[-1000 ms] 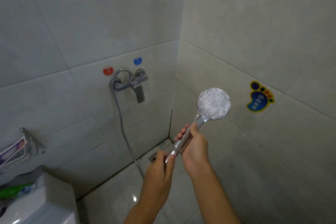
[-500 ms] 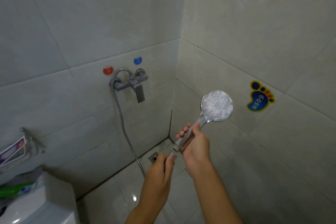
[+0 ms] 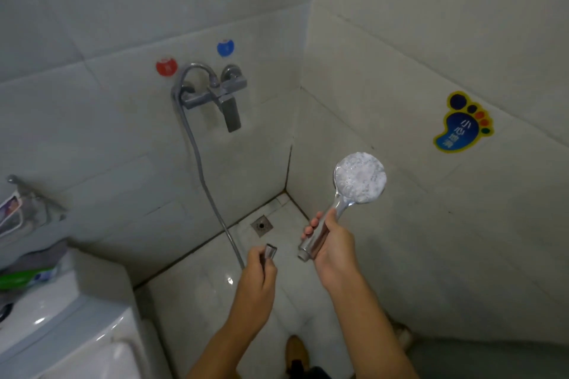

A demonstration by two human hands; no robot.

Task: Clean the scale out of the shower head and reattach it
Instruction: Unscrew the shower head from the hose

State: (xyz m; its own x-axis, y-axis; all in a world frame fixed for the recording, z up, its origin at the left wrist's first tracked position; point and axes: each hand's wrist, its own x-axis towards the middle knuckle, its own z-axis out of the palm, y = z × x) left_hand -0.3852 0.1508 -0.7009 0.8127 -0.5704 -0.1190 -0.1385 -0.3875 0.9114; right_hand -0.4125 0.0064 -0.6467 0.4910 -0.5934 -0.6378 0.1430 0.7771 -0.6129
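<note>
A chrome shower head, its round face crusted with white scale, is held upright by its handle in my right hand. The handle's open lower end is free, with nothing attached. My left hand grips the metal end nut of the grey shower hose, a short gap left of the handle. The hose runs up the wall to the chrome mixer tap.
Red and blue dots mark the wall above the tap. A floor drain sits in the corner. A white toilet tank is at lower left under a wire rack. A foot-shaped sticker is on the right wall.
The hose end has come off the shower head's handle. My right hand has carried the head to the right, my left hand has drawn the hose nut away, and the view has tilted down.
</note>
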